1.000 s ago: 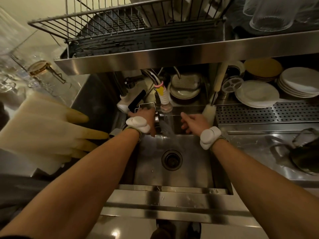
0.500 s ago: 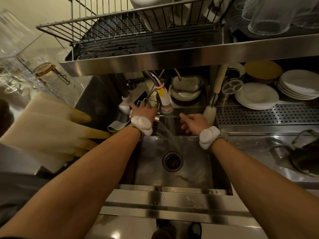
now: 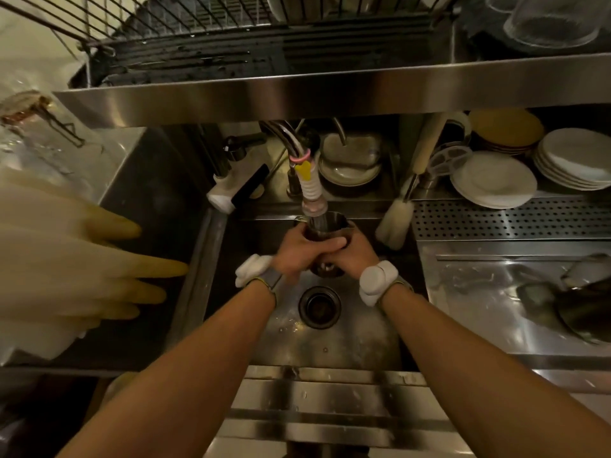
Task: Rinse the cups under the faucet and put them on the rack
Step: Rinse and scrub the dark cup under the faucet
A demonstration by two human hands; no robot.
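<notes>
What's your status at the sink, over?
Holding cup in left hand and right hand. It's under running faucet, mouth up. Nearby brush at right, clear of it.

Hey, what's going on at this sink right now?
A person is rinsing a metal cup over the sink. The left hand and right hand both grip its sides, holding it mouth up under the faucet while water runs into it. It has not yet gone onto the rack overhead.
</notes>
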